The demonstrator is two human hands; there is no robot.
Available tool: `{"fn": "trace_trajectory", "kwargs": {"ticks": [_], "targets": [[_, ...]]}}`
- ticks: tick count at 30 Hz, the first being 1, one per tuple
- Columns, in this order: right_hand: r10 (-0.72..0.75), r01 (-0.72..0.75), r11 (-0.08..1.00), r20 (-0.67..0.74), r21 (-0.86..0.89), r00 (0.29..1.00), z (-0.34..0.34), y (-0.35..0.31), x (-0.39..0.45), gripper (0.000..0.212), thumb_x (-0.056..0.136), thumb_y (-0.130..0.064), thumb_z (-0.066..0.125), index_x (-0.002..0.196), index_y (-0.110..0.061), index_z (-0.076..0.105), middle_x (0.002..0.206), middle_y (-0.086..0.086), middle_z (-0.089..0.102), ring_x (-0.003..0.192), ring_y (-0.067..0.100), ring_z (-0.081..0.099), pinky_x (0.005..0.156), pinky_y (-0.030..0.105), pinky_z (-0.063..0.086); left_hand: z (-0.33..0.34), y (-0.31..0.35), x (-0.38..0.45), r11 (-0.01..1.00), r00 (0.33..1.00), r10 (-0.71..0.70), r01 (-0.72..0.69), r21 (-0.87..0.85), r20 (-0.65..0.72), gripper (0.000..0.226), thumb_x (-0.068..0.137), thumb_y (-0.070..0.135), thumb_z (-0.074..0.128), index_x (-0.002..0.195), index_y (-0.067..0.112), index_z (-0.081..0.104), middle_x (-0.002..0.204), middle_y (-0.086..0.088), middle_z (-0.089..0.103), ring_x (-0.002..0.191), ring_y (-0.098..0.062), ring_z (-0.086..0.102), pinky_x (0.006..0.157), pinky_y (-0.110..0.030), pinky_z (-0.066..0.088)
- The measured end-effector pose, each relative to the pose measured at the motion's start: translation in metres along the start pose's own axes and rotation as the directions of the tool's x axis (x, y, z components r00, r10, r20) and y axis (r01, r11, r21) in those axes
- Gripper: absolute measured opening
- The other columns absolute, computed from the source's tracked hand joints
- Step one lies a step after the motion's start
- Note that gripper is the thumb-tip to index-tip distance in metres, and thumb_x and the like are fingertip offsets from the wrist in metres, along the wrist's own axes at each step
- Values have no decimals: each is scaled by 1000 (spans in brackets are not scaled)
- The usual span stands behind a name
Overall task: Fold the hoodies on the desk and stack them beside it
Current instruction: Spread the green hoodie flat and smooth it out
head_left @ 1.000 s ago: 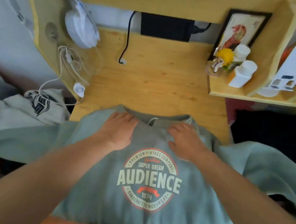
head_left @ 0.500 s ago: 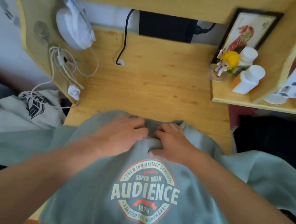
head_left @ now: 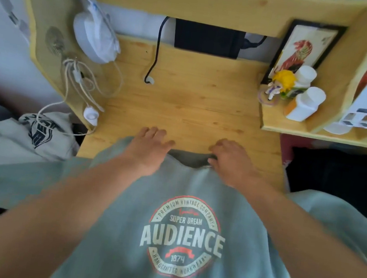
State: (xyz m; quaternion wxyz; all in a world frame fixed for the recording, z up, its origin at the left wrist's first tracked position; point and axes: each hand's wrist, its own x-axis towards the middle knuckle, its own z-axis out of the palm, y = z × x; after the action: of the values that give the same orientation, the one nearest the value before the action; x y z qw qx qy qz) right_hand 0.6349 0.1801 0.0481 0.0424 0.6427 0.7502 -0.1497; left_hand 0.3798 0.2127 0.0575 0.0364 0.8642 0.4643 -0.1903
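Hoodie (head_left: 184, 247) printed "SUPER DREAM AUDIENCE 1874" lies front-up; left hand (head_left: 149, 150) flat, right hand (head_left: 231, 163) fingers curled at collar.

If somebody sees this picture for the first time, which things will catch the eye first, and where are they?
First the green hoodie, spread front-up over the near edge of the desk, with its round AUDIENCE print in the middle. Both hands rest at its collar, the left hand flat, the right hand with curled fingers. White headphones hang on the side panel at far left.
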Motion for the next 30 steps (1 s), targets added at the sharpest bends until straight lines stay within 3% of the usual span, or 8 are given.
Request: {"fn": "trace_trajectory", "kwargs": {"ticks": [2, 7, 10, 14, 19, 22, 27, 30], "targets": [[156, -101, 961, -205, 256, 966, 22, 12, -9, 28, 99, -27, 58, 122, -15, 68, 123, 13, 62, 116, 36, 56, 104, 42, 43, 25, 15, -11, 984, 983, -147, 157, -81, 113, 58, 98, 32, 51, 154, 29, 38, 164, -13, 20, 152, -39, 16, 124, -50, 12], [457, -452, 816, 78, 361, 886, 47, 54, -29, 57, 103, -41, 50, 152, -14, 41, 147, 19, 48, 135, 40, 43, 114, 44, 34, 74, 4, -30, 961, 958, -239, 210, -177, -160, 54, 97, 37, 44, 148, 21, 54, 158, -25, 36, 143, -51, 34, 118, -60, 27], [451, -442, 772, 96, 457, 887, 41, 64, -12, 62, 99, -48, 55, 152, -18, 42, 142, 12, 57, 133, 35, 49, 111, 41, 40, 77, -18, -15, 907, 909, -394, 361, -218, -135, 54, 104, 38, 42, 157, 25, 38, 162, -23, 28, 147, -49, 24, 120, -59, 17], [257, -281, 932, 133, 229, 957, 55, 54, 9, 32, 104, -42, 48, 111, -14, 61, 117, 16, 66, 113, 37, 60, 86, 37, 43, 89, -38, 6, 881, 893, -449, 437, -182, -28, 46, 104, 32, 48, 145, 11, 47, 127, -19, 62, 121, -41, 54, 109, -54, 33], [352, -363, 931, -183, -28, 918, 30, 61, 48, 36, 108, -39, 36, 118, -11, 56, 115, 22, 67, 104, 44, 65, 82, 43, 49, 73, -53, 32, 916, 841, -399, 389, -105, -365, 19, 77, -4, 66, 92, 7, 62, 80, -16, 62, 77, -39, 60, 68, -47, 47], [395, -408, 913, -291, 20, 871, 16, 75, 88, 33, 107, -34, 42, 118, -8, 59, 115, 23, 64, 104, 45, 65, 82, 46, 50, 49, -54, 59, 864, 739, -500, 459, -207, -452, 46, 82, 3, 55, 128, 9, 58, 117, -22, 59, 107, -44, 55, 94, -53, 42], [336, -356, 934, -382, 20, 861, 39, 47, 76, 42, 99, -35, 52, 132, -9, 56, 139, 24, 48, 127, 45, 45, 108, 55, 38, 73, 33, 38, 963, 919, -164, 72, -258, -357, 58, 101, 52, 35, 156, 32, 39, 164, -14, 31, 150, -44, 26, 121, -61, 19], [189, -200, 980, -356, 6, 915, 69, -3, 24, 60, 99, -51, 40, 150, -20, 42, 160, 16, 30, 148, 43, 22, 122, 58, 12, 101, 47, 38, 888, 949, -302, 243, -391, -96, 69, 94, 71, 13, 159, 50, 10, 173, -1, 1, 157, -38, -1, 123, -64, 2]]}}
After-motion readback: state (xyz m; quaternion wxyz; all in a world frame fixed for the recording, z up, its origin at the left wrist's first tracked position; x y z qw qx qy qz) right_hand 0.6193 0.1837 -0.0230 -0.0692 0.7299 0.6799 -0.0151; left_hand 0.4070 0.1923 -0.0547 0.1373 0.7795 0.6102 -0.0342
